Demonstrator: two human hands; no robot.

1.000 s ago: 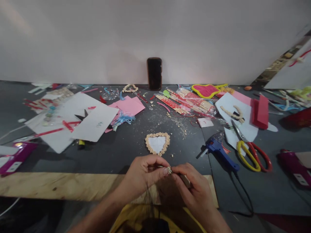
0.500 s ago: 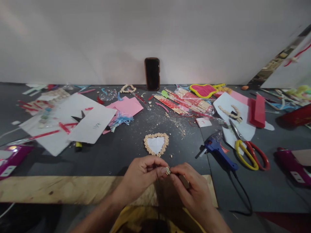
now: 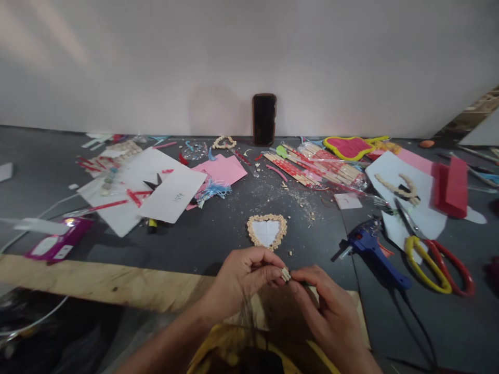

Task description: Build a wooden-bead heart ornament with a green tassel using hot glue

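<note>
Between my fingertips, over the table's front edge, is a small cluster of pale wooden pieces point(image 3: 286, 275). My left hand point(image 3: 249, 275) pinches it between thumb and fingers. The fingertips of my right hand point(image 3: 323, 298) are closed at the cluster's right side; whether they grip it or something tiny beside it is too small to tell. Just beyond my hands lies a heart-shaped frame of small wooden pieces point(image 3: 284, 231) around a white paper centre point(image 3: 266, 231). A few loose bits lie beside it.
A blue glue gun point(image 3: 376, 254) and scissors with yellow and red handles point(image 3: 429, 265) lie to the right. White paper point(image 3: 173, 200) and pink paper point(image 3: 224, 169) lie left. A phone point(image 3: 264, 119) leans on the wall. Packaged sticks point(image 3: 312, 163) lie behind crumbs.
The view has turned left, so the table's things appear further right. My hands keep nearly the same pose around the small wooden cluster.
</note>
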